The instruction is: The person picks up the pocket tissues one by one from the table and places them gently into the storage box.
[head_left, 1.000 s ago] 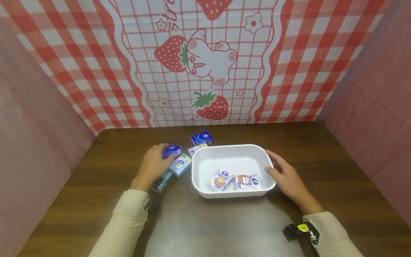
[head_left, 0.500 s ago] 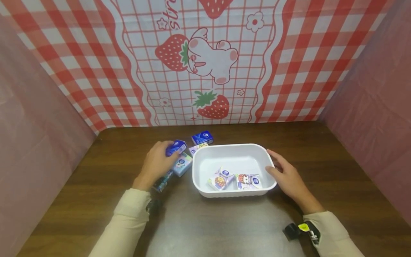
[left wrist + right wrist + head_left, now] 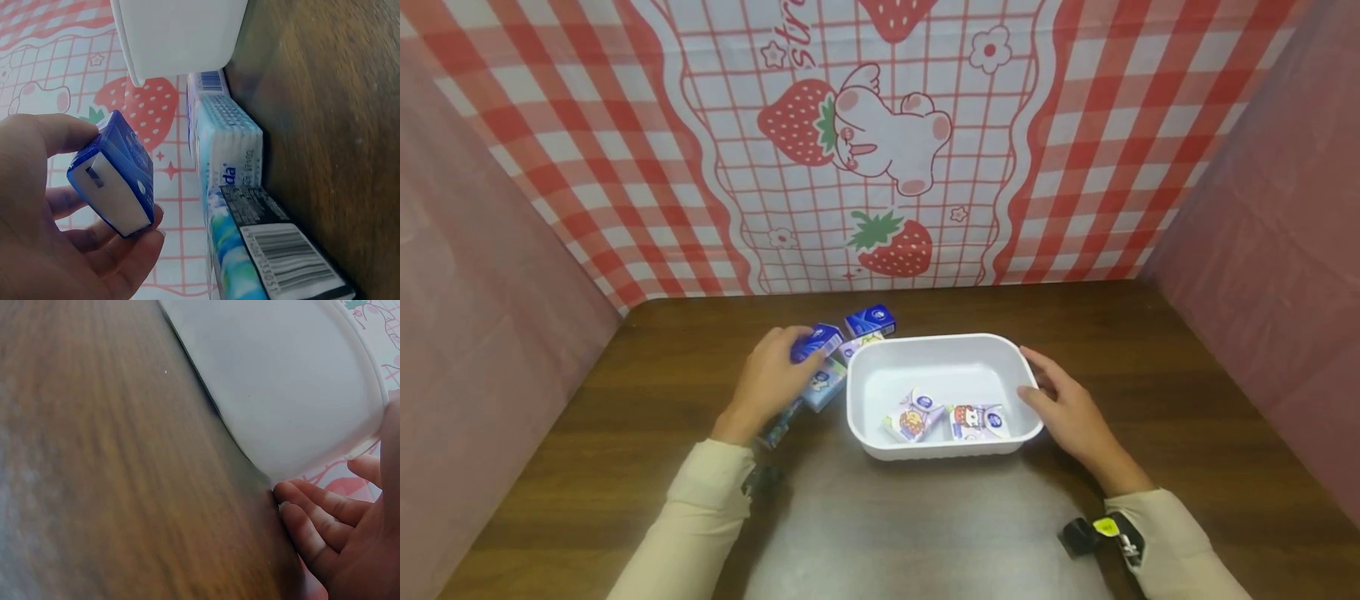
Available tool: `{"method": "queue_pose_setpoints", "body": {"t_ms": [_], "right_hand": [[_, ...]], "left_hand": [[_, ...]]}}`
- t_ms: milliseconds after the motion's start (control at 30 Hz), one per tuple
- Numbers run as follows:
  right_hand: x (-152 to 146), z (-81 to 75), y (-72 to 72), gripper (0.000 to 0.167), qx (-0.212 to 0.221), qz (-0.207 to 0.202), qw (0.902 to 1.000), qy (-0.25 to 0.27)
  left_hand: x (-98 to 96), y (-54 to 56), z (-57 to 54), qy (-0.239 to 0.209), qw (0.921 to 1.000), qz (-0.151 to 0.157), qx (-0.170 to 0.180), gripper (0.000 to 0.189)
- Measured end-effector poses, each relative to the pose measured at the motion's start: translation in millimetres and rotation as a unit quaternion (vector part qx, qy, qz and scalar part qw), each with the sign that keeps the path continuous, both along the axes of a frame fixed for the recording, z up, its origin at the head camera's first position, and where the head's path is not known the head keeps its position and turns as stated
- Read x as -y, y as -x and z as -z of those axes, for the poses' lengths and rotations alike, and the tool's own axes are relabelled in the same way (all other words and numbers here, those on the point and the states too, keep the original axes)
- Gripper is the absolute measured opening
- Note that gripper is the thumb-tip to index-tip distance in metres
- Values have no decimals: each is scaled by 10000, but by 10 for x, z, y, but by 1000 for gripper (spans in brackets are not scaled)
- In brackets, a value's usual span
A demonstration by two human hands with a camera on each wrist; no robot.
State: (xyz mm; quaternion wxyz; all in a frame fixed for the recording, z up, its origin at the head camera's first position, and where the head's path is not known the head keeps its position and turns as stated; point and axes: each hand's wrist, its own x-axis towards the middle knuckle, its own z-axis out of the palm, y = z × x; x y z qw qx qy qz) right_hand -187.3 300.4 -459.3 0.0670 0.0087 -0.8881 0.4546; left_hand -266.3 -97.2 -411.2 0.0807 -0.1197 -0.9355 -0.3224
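Observation:
My left hand (image 3: pixel 762 382) pinches a dark blue pack of tissues (image 3: pixel 822 342) between thumb and fingers. In the left wrist view this pack (image 3: pixel 119 178) hangs tilted, apart from the table. Below it lie a light blue tissue pack (image 3: pixel 231 147) and a dark-edged, colourful one (image 3: pixel 284 256) with a barcode. At the right end of a white plastic tub (image 3: pixel 943 451), my right hand (image 3: pixel 1067 412) holds the rim, thumb over it and fingers against the outer wall. Inside the tub lie two pale purple tissue packs, one with a lion-like print (image 3: pixel 913 423), one with a strawberry print (image 3: pixel 977 422).
Another dark blue tissue pack (image 3: pixel 871 320) lies behind the tub's left corner, with a pale purple pack (image 3: pixel 860 343) just before it. A wooden table (image 3: pixel 1150 358) carries everything. A checked strawberry cloth (image 3: pixel 880 167) stands behind it, and pink cloth hangs on both sides.
My left hand has moved the dark blue tissue pack up and to the right, off the packs beneath. The right hand stays on the tub's rim.

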Motion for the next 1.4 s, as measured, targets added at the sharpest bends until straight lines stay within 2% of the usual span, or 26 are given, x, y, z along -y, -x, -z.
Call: {"method": "queue_pose_setpoints", "body": {"t_ms": [133,367,733,1067,1400], "right_hand": [[-1,6,5,60,3,-25,10000,6],[4,8,-3,58,-64,-16,10000,33],[14,-2,-4,58,-19,12,10000,72],[-2,0,7,59,39,13,10000,36],[-3,12,14,59,21,6,10000,22]], "left_hand": [[-17,-16,-6,-39,10000,25,39,51],[-78,-33,-20,-115,9996,156,-217,50],[-224,-92,-91,-219,9989,220,-353,49],[-405,-172,-186,-166,9991,263,-286,48],[-563,-217,-192,-81,9985,484,-260,49]]}}
